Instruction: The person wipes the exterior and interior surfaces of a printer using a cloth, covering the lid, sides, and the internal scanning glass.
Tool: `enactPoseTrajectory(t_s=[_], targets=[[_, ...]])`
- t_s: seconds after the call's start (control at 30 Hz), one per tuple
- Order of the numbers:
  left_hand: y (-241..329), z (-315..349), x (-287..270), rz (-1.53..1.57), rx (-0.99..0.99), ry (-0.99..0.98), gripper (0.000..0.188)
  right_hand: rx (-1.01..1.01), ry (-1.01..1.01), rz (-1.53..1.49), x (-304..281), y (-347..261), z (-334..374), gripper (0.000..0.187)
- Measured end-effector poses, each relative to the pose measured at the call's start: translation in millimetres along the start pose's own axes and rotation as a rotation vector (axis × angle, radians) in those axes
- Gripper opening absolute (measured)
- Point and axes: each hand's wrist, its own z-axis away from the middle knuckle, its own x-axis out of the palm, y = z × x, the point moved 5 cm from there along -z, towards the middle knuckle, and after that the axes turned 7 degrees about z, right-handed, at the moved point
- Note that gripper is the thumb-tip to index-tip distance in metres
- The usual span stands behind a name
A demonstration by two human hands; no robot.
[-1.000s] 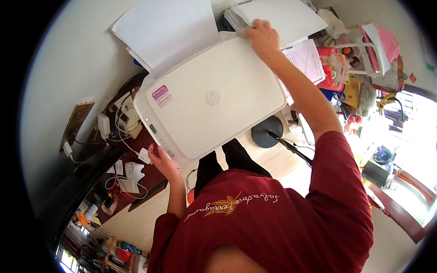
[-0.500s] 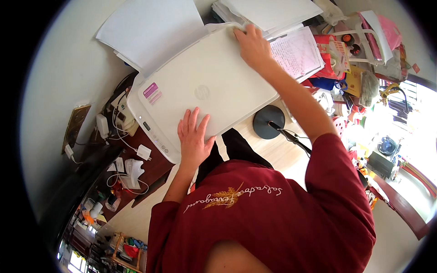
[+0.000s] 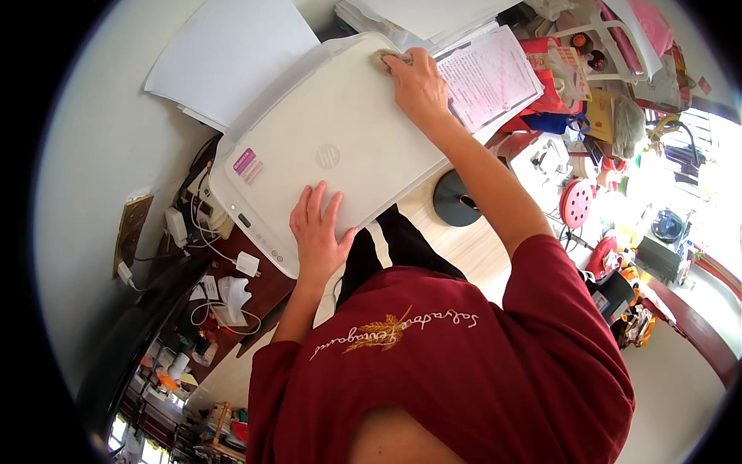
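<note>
A white printer (image 3: 309,116) with a flat lid lies in front of me, a purple sticker (image 3: 246,164) near its left end and small buttons along its left edge. My right hand (image 3: 419,87) reaches to the lid's far right corner. Between its fingers and the lid is a bunched greyish-green cloth (image 3: 390,59), partly hidden by the fingers. My left hand (image 3: 318,232) rests on the lid's near edge, fingers spread, holding nothing.
White paper (image 3: 232,62) stands behind the printer. Printed sheets (image 3: 491,81) and bags (image 3: 553,73) lie to the right. A round black base (image 3: 456,199) sits on the floor beside the printer. Chargers and cables (image 3: 247,264) lie at left, near a wall socket (image 3: 131,232).
The whole view has shifted slightly, so the printer sits a little further left. More of the cloth under my right fingers shows now. My left hand stays on the lid.
</note>
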Motion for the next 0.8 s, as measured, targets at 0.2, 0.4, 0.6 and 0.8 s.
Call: enactPoseTrajectory(t_s=[0.2,0.4,0.6,0.8], targets=[[-1,1,-2,0.013,0.008,0.033,0.066,0.097,-0.235,0.08,-15,13,38,0.033],[12,-9,-2,-0.015,0.25,0.035,0.06,0.408,-0.124,-0.097,-68,92,71,0.024],[14,-12,-1,-0.041,0.359,0.006,0.054,0.299,0.09,-0.22,-71,53,38,0.023],[13,-9,8,-0.054,0.347,0.029,0.046,-0.426,-0.2,-0.197,11,-114,25,0.034]])
